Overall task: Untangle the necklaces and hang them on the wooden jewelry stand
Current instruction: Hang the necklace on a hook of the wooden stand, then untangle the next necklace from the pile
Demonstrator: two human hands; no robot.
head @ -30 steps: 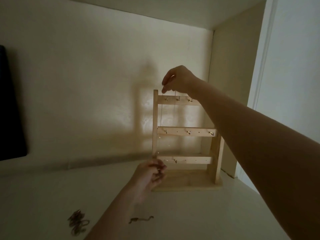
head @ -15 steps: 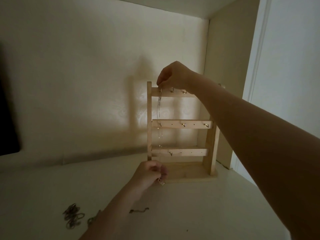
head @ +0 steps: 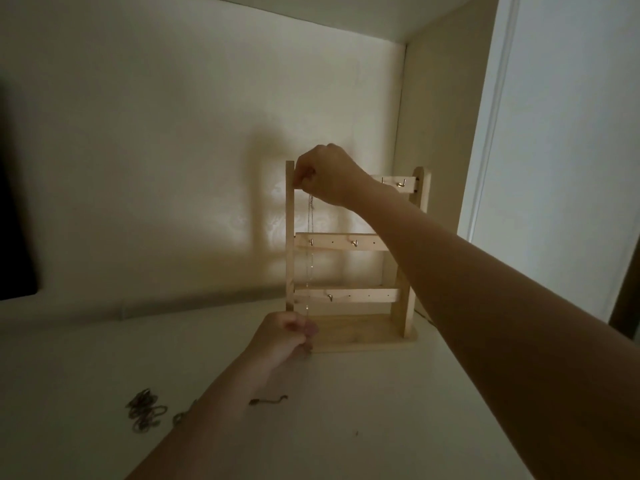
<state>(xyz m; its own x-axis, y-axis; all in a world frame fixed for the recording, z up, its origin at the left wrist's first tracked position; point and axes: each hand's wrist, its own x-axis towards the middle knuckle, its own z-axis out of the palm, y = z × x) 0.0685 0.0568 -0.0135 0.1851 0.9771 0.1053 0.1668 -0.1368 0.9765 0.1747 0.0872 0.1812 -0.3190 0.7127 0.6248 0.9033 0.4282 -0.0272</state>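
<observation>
The wooden jewelry stand (head: 349, 242) stands upright on the white tabletop against the wall, with three cross bars carrying small metal hooks. My right hand (head: 325, 176) is at the left end of the top bar, pinching the upper end of a thin chain necklace (head: 310, 237). The chain hangs straight down past the middle and lower bars. My left hand (head: 282, 336) pinches its lower end just in front of the stand's base. A dark chain piece (head: 268, 400) lies on the table beside my left forearm.
A tangle of chunky chain links (head: 145, 412) lies on the white tabletop (head: 363, 410) at the lower left. A dark panel (head: 14, 216) hangs on the wall at the left edge. A side wall and doorway (head: 554, 168) close the right.
My right hand has dropped onto the left end of the top bar. My left hand has moved down from the lower bar to the stand's base, pulling the chain straight.
</observation>
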